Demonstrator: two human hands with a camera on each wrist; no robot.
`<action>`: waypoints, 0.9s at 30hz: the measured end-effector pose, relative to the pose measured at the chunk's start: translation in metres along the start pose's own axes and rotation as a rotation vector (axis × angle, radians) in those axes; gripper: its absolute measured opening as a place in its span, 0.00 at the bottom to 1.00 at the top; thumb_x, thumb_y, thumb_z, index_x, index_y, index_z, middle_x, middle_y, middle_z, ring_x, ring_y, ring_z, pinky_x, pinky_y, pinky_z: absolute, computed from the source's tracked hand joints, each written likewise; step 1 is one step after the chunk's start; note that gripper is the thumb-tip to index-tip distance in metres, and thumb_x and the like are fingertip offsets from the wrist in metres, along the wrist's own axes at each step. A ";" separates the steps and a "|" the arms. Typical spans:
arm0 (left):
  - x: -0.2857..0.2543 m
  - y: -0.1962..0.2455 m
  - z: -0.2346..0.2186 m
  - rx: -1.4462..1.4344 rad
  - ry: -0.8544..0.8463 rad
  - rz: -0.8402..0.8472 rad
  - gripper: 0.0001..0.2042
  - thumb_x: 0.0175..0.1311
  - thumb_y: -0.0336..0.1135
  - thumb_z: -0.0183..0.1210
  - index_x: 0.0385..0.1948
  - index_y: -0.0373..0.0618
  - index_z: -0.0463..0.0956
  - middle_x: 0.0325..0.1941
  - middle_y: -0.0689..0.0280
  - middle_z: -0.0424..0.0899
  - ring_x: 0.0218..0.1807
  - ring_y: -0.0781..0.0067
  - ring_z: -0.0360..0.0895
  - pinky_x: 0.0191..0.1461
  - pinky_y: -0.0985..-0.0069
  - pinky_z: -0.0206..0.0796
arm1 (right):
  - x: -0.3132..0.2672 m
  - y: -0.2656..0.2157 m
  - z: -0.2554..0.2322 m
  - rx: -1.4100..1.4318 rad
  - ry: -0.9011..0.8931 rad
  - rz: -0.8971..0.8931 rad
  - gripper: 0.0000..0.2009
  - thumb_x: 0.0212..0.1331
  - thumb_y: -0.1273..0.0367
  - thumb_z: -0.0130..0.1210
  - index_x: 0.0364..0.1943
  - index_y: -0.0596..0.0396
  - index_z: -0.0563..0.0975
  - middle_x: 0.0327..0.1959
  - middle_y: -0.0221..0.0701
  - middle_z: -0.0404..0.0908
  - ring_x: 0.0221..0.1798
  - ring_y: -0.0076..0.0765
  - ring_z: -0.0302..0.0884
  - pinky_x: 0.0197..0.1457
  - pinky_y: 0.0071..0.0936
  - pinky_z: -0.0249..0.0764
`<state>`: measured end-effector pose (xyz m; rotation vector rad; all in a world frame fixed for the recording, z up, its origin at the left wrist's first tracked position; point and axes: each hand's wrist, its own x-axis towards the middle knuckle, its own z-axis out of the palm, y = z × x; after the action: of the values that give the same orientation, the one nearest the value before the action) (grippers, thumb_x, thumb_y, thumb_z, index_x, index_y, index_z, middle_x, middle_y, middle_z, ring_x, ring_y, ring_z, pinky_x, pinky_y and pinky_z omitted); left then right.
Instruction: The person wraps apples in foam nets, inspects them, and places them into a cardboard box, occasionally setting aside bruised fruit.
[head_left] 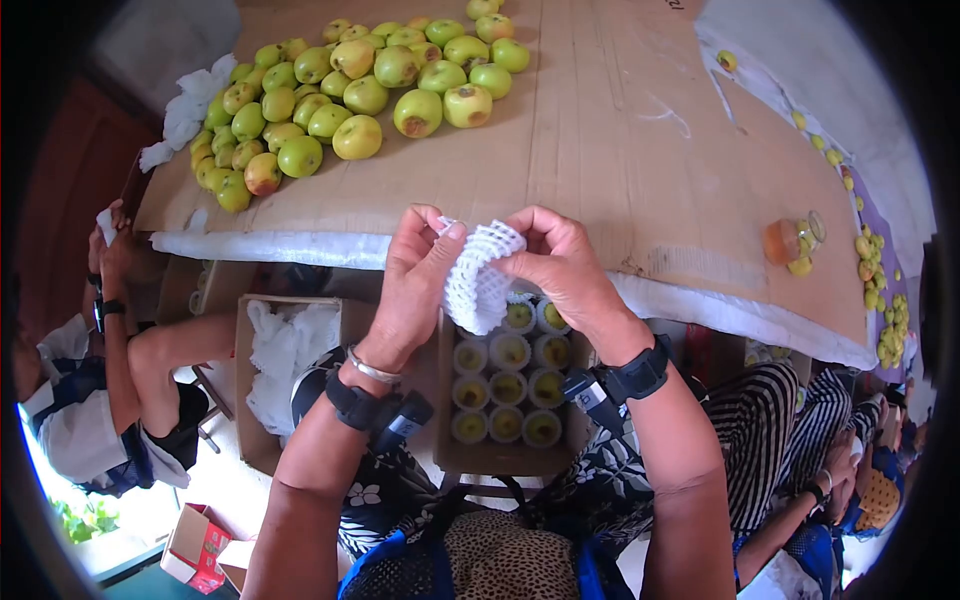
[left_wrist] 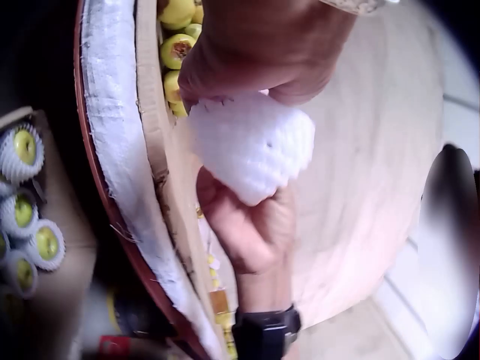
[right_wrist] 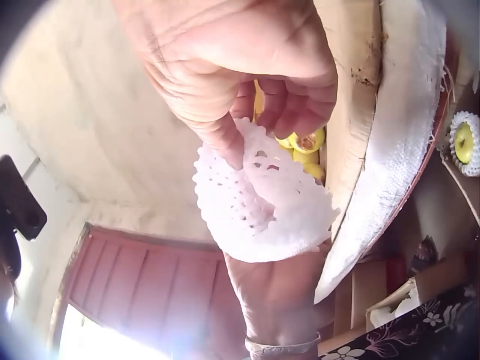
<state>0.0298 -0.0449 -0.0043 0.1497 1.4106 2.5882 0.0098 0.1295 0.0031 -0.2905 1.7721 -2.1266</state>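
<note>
A white foam net sleeve [head_left: 480,280] is stretched between both hands above the table's near edge. The left hand [head_left: 415,280] pinches its left side with thumb and fingers, and the right hand [head_left: 565,275] pinches the upper right side. In the left wrist view the netting [left_wrist: 251,146] bulges between the hands; whether anything is inside cannot be told. The right wrist view shows the sleeve [right_wrist: 259,202] spread wide below the right hand's fingers [right_wrist: 232,139]. Under the hands, a cardboard box [head_left: 505,458] holds rows of green apples in white foam sleeves.
Many loose green apples [head_left: 358,137] lie on the cardboard-covered table [head_left: 600,140] at the back left. A glass jar [head_left: 790,238] lies at the right. Left of the apple box stands a carton [head_left: 258,430] of white foam netting. Other people sit on both sides.
</note>
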 end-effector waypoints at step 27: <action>0.007 -0.002 0.014 0.239 0.267 0.165 0.08 0.64 0.38 0.52 0.32 0.44 0.68 0.30 0.70 0.77 0.29 0.86 0.73 0.25 0.86 0.66 | 0.005 0.003 0.021 -0.715 0.258 -0.424 0.14 0.45 0.70 0.63 0.34 0.59 0.73 0.32 0.36 0.77 0.33 0.36 0.77 0.37 0.29 0.73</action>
<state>0.0259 -0.0305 0.0017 -0.0516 1.8743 2.6380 0.0135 0.1082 0.0039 -0.6385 2.7997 -1.7356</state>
